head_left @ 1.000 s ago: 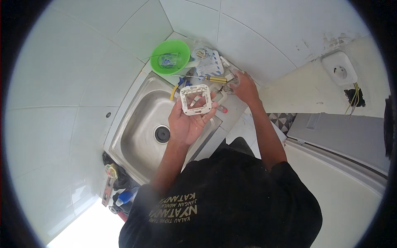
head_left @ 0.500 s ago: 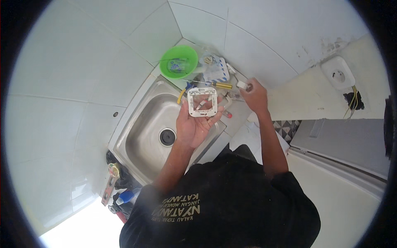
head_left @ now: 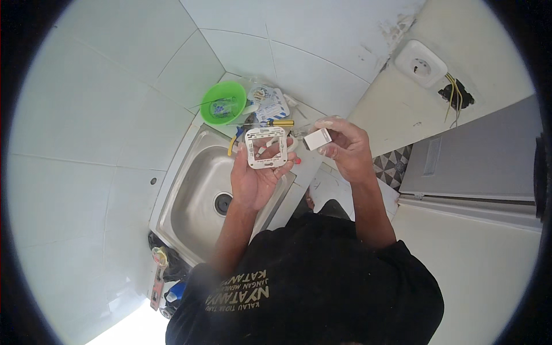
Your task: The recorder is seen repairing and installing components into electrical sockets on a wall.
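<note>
My left hand (head_left: 252, 185) is closed on a white square switch mounting frame (head_left: 267, 164), holding it flat above the sink's far right edge. Small white pieces show through the frame's opening; I cannot make out whether they lie in the palm. To the right, my right hand (head_left: 352, 150) pinches a small white block-shaped switch module (head_left: 316, 139) between thumb and fingers. The two parts are apart, at about the same height. Just beyond the frame lies a yellow-and-black screwdriver (head_left: 280, 123), with blue-and-yellow pliers (head_left: 232, 145) to its left.
A steel sink (head_left: 179, 213) lies under my left forearm. Behind it stand a green bowl (head_left: 234, 119) and a white-and-blue packet (head_left: 272, 109). On the right wall, a white socket (head_left: 422, 64) sits beside a hole (head_left: 463, 99) with loose wires. A red level (head_left: 156, 287) leans lower left.
My right hand has come back from the counter toward the left hand, bringing the white module into clear view. The left hand still holds the frame. The whole view has shifted.
</note>
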